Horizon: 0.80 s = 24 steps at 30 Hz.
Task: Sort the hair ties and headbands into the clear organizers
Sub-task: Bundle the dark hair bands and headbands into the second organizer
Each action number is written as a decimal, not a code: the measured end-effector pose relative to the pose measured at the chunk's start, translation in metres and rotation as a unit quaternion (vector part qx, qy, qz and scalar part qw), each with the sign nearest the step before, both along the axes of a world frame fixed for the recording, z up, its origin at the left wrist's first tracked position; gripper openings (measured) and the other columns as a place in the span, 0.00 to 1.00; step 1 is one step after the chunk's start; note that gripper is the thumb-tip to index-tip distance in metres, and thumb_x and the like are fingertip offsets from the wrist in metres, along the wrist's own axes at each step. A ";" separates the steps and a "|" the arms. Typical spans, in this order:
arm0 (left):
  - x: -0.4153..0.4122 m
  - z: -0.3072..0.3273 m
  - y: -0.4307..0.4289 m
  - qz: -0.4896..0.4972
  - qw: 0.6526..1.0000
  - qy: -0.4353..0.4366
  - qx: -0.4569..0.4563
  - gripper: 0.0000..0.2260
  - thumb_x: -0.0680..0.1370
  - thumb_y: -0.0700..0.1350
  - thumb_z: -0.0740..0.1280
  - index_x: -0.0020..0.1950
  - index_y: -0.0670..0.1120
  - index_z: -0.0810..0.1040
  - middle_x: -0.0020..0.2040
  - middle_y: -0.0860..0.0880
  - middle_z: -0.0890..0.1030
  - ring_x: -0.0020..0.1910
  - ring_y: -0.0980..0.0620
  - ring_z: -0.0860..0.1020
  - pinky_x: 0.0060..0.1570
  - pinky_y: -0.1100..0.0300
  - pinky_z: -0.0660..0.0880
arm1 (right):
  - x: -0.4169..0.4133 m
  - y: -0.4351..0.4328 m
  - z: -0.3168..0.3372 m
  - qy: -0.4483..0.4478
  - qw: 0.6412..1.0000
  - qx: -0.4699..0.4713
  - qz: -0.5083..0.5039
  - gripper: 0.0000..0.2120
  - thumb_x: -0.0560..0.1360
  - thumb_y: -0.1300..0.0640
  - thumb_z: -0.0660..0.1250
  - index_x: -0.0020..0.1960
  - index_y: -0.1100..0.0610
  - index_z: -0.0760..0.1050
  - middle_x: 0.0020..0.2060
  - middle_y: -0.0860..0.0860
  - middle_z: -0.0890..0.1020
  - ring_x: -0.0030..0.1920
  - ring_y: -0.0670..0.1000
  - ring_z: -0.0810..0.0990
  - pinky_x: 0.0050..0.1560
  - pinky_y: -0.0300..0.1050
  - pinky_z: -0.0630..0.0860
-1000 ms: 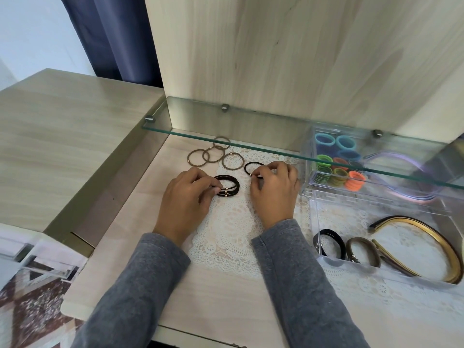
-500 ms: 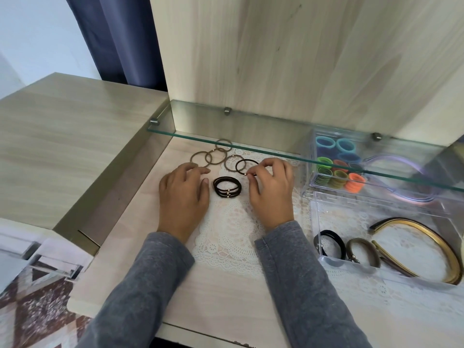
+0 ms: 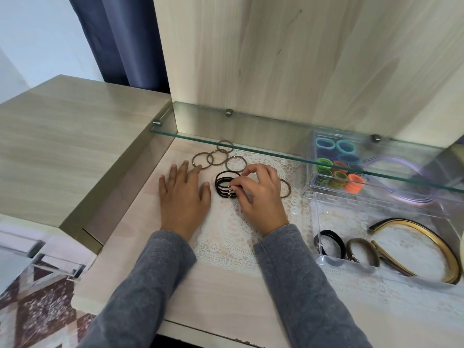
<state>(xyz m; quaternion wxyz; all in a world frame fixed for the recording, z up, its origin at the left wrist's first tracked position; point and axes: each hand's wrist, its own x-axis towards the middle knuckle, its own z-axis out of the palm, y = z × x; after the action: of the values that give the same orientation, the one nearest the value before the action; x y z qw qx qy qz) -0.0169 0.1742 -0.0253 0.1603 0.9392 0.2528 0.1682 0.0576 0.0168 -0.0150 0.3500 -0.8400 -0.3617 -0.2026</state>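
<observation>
A stack of black hair ties (image 3: 223, 185) with gold beads lies on the lace mat (image 3: 226, 237). My right hand (image 3: 258, 194) pinches the stack's right side at the beads with thumb and fingertips. My left hand (image 3: 183, 194) lies flat on the surface just left of the stack, fingers straight, fingertips near the brown hair ties (image 3: 213, 156). Another brown tie (image 3: 286, 188) shows right of my right hand. The near clear organizer (image 3: 326, 257) holds a black tie, a brown tie and a gold headband (image 3: 426, 242). The far clear organizer (image 3: 311, 172) holds colourful ties and a lilac headband.
A glass shelf (image 3: 276, 153) runs across above the brown ties and the far organizer. A raised wooden ledge (image 3: 75, 136) borders the work surface on the left. A patterned floor shows at the lower left.
My right hand brought the single black tie onto the black stack and now pinches the stack. My left hand flattened and slid left, away from the stack.
</observation>
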 end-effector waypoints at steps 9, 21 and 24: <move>-0.002 0.003 -0.002 -0.002 1.000 0.002 -0.008 0.22 0.82 0.52 0.59 0.76 0.51 0.66 0.79 0.47 0.62 0.80 0.45 0.54 0.77 0.44 0.46 | 0.000 0.000 -0.001 0.017 1.000 -0.013 0.007 0.02 0.73 0.57 0.72 0.45 0.52 0.82 0.50 0.50 0.76 0.57 0.53 0.69 0.58 0.51 0.68; -0.002 0.004 -0.002 -0.007 1.000 -0.004 -0.019 0.21 0.82 0.52 0.59 0.76 0.52 0.66 0.80 0.48 0.61 0.80 0.46 0.53 0.77 0.45 0.45 | -0.001 -0.002 0.004 0.149 0.988 -0.025 -0.007 0.14 0.71 0.57 0.67 0.55 0.47 0.80 0.57 0.47 0.72 0.60 0.50 0.64 0.65 0.52 0.62; -0.002 0.003 0.000 -0.012 1.000 -0.006 -0.027 0.21 0.82 0.52 0.59 0.75 0.53 0.67 0.79 0.49 0.62 0.80 0.47 0.54 0.77 0.46 0.46 | -0.002 -0.003 0.005 0.156 0.986 -0.058 -0.015 0.14 0.71 0.57 0.67 0.55 0.46 0.80 0.59 0.48 0.71 0.61 0.51 0.63 0.65 0.51 0.61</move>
<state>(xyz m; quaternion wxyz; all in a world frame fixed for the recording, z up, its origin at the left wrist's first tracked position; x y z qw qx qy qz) -0.0184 0.1739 -0.0222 0.1888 0.9364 0.2454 0.1655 0.0553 0.0141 -0.0104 0.3494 -0.8857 -0.3011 -0.0527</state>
